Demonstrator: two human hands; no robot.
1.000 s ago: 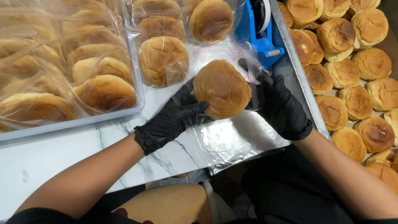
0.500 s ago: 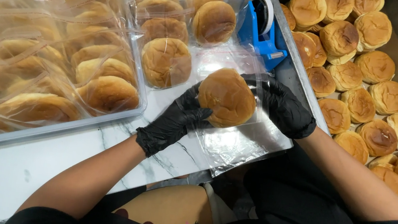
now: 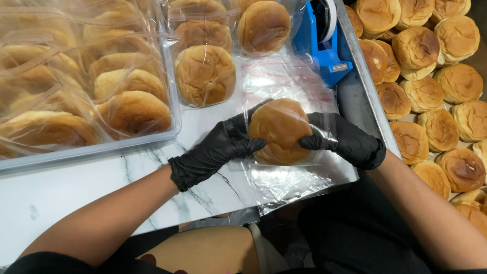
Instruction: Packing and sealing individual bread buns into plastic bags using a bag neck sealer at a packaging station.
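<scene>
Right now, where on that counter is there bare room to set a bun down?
Bare marble counter shows below the tray of bagged buns, to the left of the left hand. Everywhere else is crowded: clear bags lie under both hands, the blue tape dispenser sits behind them, and loose buns fill the right-side tray.

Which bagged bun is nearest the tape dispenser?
The bagged bun just left of the blue tape dispenser, at the row's far right; the other bagged ones lie farther left.

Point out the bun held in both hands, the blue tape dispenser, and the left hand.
bun (image 3: 280, 129): head view, top crust.
blue tape dispenser (image 3: 317, 41): head view, blue body.
left hand (image 3: 220, 146): head view, back of black glove.
</scene>
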